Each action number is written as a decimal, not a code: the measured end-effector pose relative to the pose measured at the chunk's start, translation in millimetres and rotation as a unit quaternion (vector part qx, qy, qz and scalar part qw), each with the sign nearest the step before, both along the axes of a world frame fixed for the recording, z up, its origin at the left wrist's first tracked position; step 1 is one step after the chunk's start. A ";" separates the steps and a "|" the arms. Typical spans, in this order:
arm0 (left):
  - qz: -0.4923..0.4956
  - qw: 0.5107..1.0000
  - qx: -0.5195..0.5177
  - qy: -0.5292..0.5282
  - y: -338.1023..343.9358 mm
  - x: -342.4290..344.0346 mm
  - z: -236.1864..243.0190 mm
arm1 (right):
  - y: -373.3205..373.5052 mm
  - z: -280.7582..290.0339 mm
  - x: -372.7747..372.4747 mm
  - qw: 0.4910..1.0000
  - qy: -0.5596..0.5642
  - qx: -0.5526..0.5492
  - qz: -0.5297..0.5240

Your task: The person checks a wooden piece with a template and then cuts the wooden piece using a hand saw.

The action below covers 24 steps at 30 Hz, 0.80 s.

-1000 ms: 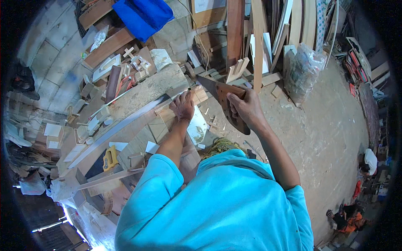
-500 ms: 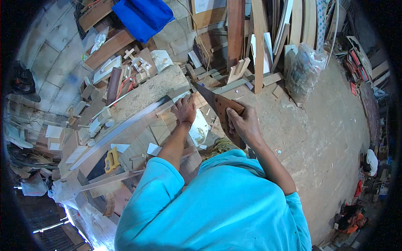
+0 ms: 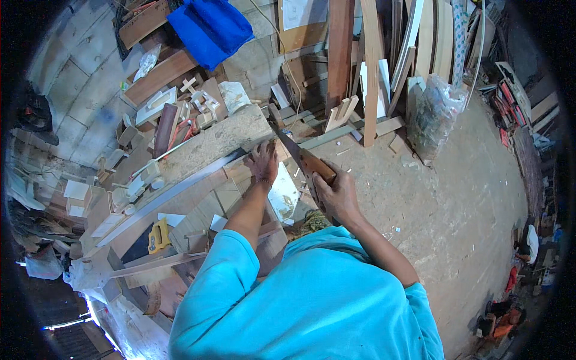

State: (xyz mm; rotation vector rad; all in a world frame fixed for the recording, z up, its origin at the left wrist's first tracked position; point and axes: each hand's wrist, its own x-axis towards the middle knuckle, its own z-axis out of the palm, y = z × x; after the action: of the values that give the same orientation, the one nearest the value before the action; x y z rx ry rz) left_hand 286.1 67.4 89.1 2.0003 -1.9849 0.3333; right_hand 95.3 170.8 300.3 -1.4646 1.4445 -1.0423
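Left hand (image 3: 263, 161) lies spread on a pale, likely stiff wood piece (image 3: 281, 151) at the right edge of the surface (image 3: 234, 128), right hand (image 3: 340, 195) wrapped round the handle (image 3: 318, 166) of a handsaw (image 3: 305, 158) just beside it — blade (image 3: 290, 143) probably thin, springy — so hold by the handle.

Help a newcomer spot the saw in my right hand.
Find the turquoise shirt, follow its right sleeve to the right hand. It grips the tapering, dark-bladed saw; its brown wooden handle sets it apart from the yellow-handled tool farther left.
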 end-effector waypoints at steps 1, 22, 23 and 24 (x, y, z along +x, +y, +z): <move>0.000 1.000 0.026 0.006 2.5 2.8 3.1 | 0.9 2.1 2.4 1.000 0.006 0.011 0.002; 0.016 1.000 0.015 0.004 -9.0 7.5 -13.0 | 7.3 -6.7 12.0 0.998 0.045 -0.045 0.017; 0.015 1.000 0.015 0.004 -8.5 6.8 -13.7 | 7.3 -7.4 11.6 0.998 0.055 -0.038 0.016; 0.017 1.000 0.015 0.013 -6.3 6.4 -14.7 | 7.3 -8.2 11.4 0.997 0.065 -0.032 0.015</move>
State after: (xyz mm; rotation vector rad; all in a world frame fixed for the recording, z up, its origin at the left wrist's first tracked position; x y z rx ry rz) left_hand 292.5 61.1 74.4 2.0481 -1.9530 0.2852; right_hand 106.6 178.1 292.2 -1.6204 1.4872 -1.0000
